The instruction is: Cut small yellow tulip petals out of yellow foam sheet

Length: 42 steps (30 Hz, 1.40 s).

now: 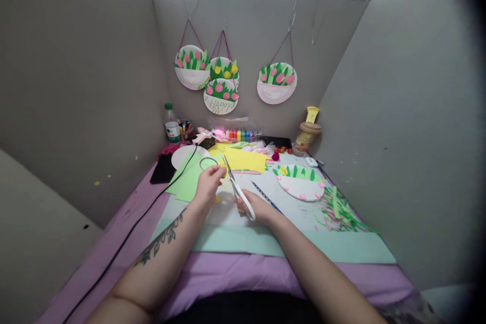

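Clock origin = between my hands, 12 = straight ahead. My left hand point(209, 183): thumb and fingers pinching a small yellow paper piece point(226, 174), right at the origin; exact outline too small to read. My right hand point(255, 206): fingers wrapped around white-handled scissors point(246, 203), smooth loops, slim metal blades slightly parted and pointing 11, beside the paper.

Dotted dark-blue pencil point(261, 193) lies diagonal at 1, lower end running to my right wrist. Flat yellow sheet point(248, 160) at 12, edges uneven. Matte light-green sheets point(184, 185) overlap at 9–10, with a thin-rimmed ring point(201, 163) at 11.

At 3: round white paper plate point(299, 188), green leaf cutouts in the upper half, pink bits along the rim. Past it at 4, tangled heap of curly green and pink paper shreds point(343, 215). Pink glue gun point(203, 135) at 11, black cord. Wrinkled lilac cloth point(243, 271) at 6.
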Available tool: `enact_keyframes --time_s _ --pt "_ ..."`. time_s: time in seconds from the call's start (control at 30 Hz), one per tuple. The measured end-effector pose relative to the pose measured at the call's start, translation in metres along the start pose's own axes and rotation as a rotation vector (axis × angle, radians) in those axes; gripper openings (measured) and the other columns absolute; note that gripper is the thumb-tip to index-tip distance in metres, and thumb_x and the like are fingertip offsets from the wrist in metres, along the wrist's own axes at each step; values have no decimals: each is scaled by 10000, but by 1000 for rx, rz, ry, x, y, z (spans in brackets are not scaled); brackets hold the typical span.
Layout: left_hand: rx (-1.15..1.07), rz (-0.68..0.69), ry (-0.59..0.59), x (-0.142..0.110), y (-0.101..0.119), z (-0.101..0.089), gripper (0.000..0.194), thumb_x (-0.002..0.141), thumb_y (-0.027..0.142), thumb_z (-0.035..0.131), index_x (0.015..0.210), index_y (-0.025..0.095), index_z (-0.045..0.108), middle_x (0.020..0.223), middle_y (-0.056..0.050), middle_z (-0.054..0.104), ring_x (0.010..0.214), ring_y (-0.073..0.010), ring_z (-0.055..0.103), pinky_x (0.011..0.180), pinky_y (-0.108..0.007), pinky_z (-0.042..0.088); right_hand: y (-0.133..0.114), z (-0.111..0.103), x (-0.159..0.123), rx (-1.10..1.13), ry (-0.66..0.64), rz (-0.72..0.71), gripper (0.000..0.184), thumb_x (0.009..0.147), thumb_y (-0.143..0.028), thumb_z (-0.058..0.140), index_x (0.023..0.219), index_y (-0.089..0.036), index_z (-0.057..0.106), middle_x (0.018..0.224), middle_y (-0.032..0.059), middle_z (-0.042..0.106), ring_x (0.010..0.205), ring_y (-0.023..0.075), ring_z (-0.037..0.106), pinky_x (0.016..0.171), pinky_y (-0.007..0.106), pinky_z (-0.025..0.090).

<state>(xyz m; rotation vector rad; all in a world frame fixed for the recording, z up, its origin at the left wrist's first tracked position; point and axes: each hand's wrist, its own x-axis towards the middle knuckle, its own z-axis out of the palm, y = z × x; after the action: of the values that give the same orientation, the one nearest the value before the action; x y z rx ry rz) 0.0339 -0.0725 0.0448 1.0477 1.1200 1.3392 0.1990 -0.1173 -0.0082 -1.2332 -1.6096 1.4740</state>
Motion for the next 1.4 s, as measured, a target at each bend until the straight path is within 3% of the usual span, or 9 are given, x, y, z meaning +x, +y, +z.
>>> enact_keyframes --time_s 0.27,1.4 --pt "6 4 -14 0 -4 1 243 628 384 706 687 172 603 665 15 546 603 -98 467 561 -218 352 -1 1 -1 12 -7 -42 304 788 -467 603 853 -192 493 733 -14 514 618 113 501 578 245 450" --pt "9 64 -3 2 3 -3 232 616 356 723 714 161 643 643 17 567 575 -93 457 512 -215 318 -21 -1 -13 -1 -28 -19 360 762 -526 604 816 -198 465 693 -24 463 573 105 467 524 229 391"
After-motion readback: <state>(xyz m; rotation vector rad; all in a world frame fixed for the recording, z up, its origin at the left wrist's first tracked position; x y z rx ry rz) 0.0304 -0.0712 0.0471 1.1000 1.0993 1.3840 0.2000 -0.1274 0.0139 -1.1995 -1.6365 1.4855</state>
